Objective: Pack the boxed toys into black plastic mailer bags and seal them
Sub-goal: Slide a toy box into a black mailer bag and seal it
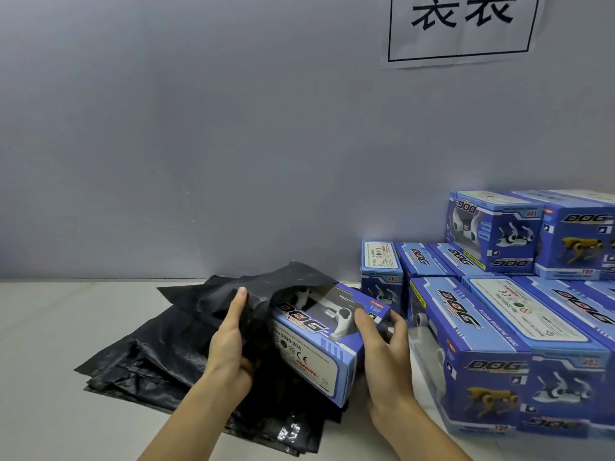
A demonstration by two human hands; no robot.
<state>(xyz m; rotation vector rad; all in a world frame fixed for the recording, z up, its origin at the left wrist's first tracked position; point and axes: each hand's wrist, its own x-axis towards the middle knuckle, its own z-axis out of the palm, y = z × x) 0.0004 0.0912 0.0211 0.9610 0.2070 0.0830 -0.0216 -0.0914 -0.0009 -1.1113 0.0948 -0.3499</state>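
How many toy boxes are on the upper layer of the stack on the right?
2 in view: the white-dog box at the left end, and the yellow-dog box beside it, cut off by the frame edge. More may sit behind or off-frame.

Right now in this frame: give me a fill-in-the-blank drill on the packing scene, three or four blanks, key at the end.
1. The left hand grips the mouth of a ____ mailer bag.
2. The right hand holds the end of the toy box printed with the word ____.
3. The toy box is ____ inside the bag.
4. The stacked boxes sit to the person's ____.

Missing words: black; DOG; partly; right
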